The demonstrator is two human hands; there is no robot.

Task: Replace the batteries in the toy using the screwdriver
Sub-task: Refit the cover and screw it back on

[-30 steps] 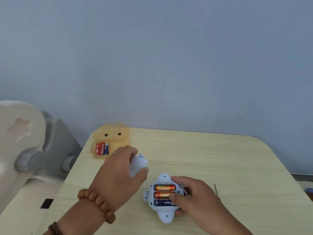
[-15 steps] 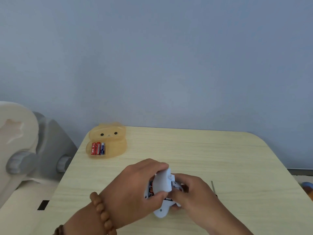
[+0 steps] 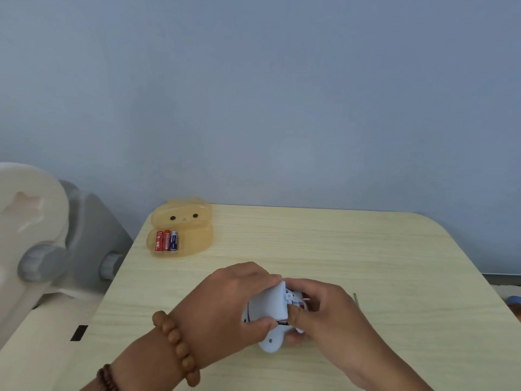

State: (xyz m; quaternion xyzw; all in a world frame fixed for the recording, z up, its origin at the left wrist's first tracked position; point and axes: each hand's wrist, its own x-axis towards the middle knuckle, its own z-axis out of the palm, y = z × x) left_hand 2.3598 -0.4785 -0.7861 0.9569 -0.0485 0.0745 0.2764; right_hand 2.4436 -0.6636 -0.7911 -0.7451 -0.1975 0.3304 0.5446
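Observation:
The pale blue toy [image 3: 271, 342] lies upside down on the wooden table [image 3: 338, 249], near its front middle. My left hand [image 3: 234, 303] grips the light battery cover [image 3: 269, 304] and holds it tilted over the toy's battery bay. My right hand [image 3: 324, 309] holds the toy's right side, thumb against the cover's right edge. The batteries in the bay are almost hidden under the cover. The screwdriver [image 3: 357, 300] lies on the table just right of my right hand; only its thin metal shaft shows.
A translucent orange bear-shaped case [image 3: 183, 221] stands at the table's back left, holding three batteries [image 3: 167, 240], two red and one blue. A cream and grey plastic chair [image 3: 42, 249] stands left of the table. A blue-grey wall rises behind.
My left hand brought the battery cover from left of the toy onto the open bay, which now hides the batteries. My right hand stayed on the toy.

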